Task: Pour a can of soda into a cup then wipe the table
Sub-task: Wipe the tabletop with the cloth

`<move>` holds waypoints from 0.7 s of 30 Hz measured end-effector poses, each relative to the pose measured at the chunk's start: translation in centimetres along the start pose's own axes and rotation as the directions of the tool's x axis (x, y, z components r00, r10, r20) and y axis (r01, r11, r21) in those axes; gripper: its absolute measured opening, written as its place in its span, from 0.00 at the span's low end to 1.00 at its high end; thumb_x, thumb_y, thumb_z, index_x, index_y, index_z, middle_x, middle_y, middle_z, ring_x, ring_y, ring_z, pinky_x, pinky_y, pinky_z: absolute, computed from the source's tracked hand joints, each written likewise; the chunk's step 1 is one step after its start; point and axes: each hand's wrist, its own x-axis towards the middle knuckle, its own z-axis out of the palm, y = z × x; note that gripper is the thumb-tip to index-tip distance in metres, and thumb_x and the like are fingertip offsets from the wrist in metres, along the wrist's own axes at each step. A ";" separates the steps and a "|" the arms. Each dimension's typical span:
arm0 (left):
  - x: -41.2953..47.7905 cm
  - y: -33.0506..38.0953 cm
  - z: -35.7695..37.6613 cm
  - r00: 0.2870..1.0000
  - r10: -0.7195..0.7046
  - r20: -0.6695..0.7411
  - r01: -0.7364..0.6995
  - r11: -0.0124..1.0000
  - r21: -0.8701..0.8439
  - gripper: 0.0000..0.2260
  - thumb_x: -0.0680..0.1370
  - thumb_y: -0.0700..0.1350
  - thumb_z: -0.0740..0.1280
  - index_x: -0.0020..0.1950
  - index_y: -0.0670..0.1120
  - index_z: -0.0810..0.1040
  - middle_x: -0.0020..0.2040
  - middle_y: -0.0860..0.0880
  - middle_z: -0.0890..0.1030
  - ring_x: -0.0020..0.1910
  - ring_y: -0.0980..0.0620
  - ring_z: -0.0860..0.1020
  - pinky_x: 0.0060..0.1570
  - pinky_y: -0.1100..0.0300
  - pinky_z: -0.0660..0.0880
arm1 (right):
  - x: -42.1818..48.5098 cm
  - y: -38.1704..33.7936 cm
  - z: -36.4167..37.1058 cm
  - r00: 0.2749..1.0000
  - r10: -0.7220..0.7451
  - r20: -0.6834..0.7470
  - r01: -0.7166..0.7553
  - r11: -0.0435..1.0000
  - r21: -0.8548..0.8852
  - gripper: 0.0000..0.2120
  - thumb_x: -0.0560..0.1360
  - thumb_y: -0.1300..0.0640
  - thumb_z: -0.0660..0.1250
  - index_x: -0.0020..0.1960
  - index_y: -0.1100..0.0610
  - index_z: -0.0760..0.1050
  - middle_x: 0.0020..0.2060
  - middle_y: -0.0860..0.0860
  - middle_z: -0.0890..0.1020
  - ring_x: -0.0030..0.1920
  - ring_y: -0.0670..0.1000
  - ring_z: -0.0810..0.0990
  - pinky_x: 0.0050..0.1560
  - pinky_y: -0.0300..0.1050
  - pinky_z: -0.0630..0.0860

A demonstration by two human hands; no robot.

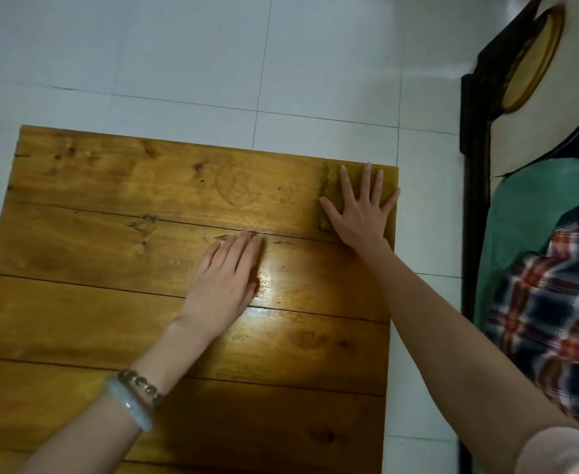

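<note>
Table (110, 302): glossy varnished wood planks, knots and dark seams, with a faint damp ring mark (243, 189) on the far plank. Cloth (330, 176): coarse, olive-yellow, rectangular, at the table's far right corner. My right hand (359, 213) presses flat on it, fingers straight and spread; the cloth lies under palm and fingers, its edge showing beyond the thumb. My left hand (223, 285) rests flat mid-table, fingers straight and together, well apart from the cloth. Two bead bracelets (134, 395) on my left wrist.
</note>
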 end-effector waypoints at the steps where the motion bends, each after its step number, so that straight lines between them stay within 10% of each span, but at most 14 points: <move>1: 0.0 0.1 0.2 1.000 -0.008 -0.002 0.008 1.000 -0.002 0.35 0.72 0.47 0.69 0.73 0.40 0.57 0.71 0.40 0.67 0.68 0.42 0.68 0.69 0.46 0.63 | 0.0 -0.1 0.1 1.000 0.002 -0.013 -0.002 1.000 -0.016 0.34 0.75 0.31 0.42 0.77 0.44 0.41 0.77 0.55 0.41 0.76 0.60 0.39 0.69 0.69 0.34; 21: -13.8 2.0 5.7 0.972 -0.019 0.235 0.032 0.998 -0.049 0.35 0.76 0.63 0.53 0.76 0.43 0.54 0.75 0.43 0.61 0.73 0.46 0.60 0.72 0.48 0.55 | -13.6 -0.4 3.8 0.857 -0.509 0.084 0.514 0.855 -0.068 0.28 0.78 0.44 0.43 0.76 0.48 0.53 0.76 0.54 0.56 0.76 0.60 0.51 0.73 0.64 0.42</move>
